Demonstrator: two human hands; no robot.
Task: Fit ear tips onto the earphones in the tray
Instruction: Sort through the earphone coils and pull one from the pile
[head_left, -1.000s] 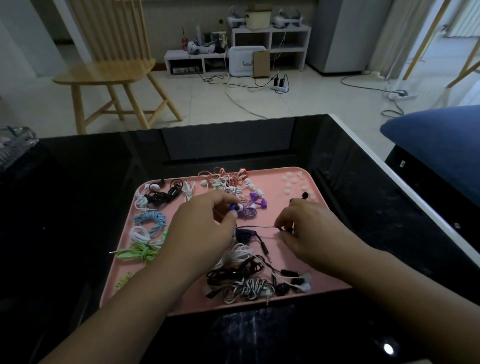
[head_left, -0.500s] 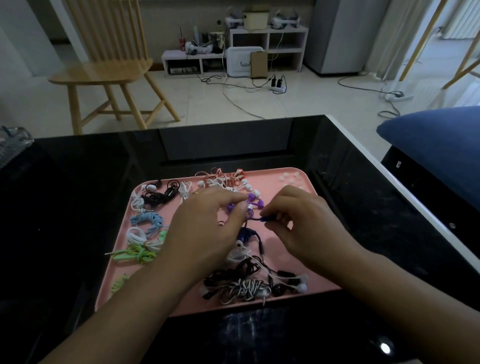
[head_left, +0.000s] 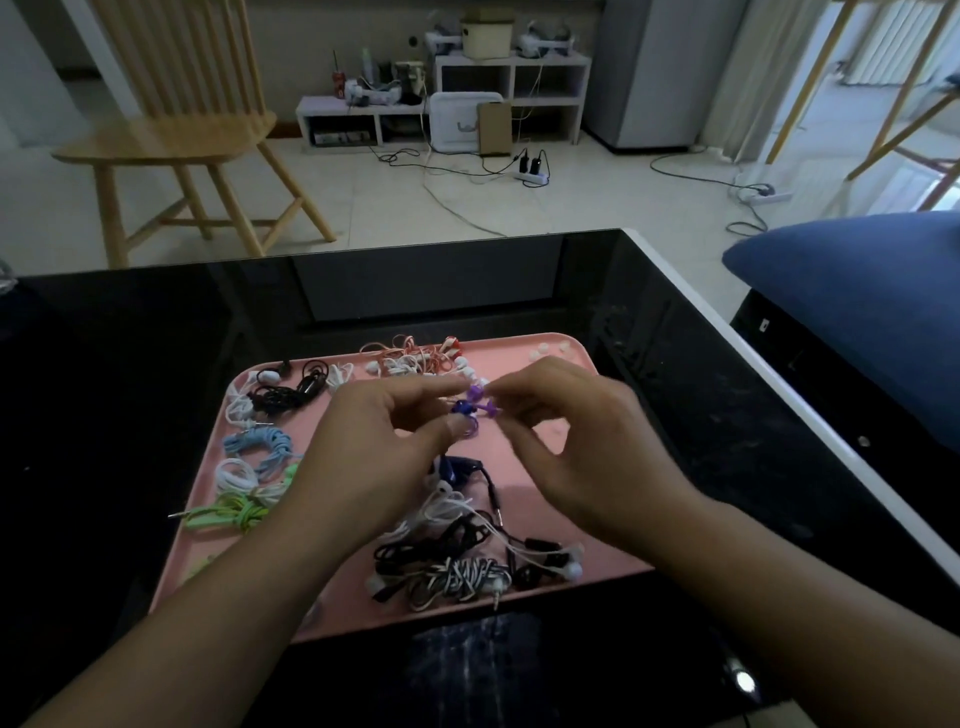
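A pink tray (head_left: 597, 525) on the black table holds several coiled earphones in black, white, blue, green, red and purple. Over the tray's middle my left hand (head_left: 374, 452) pinches a dark blue earbud (head_left: 460, 408) between thumb and fingers. My right hand (head_left: 576, 441) meets it from the right, fingertips pinched at the bud; what they hold is too small to tell. Purple earbuds (head_left: 480, 400) lie just behind the fingertips. The blue earphone's coil (head_left: 457, 467) lies below the hands. Loose white ear tips (head_left: 543, 353) sit in the tray's far right corner.
The glossy black table (head_left: 130, 395) has a white edge at the right. A blue cushion (head_left: 857, 306) lies beyond that edge. A wooden chair (head_left: 182, 130) stands on the floor behind, with low shelves and cables further back.
Both hands have risen and come together over the tray's middle. My right hand left the cable near the tray's right side and moved to the blue earbud in my left hand.
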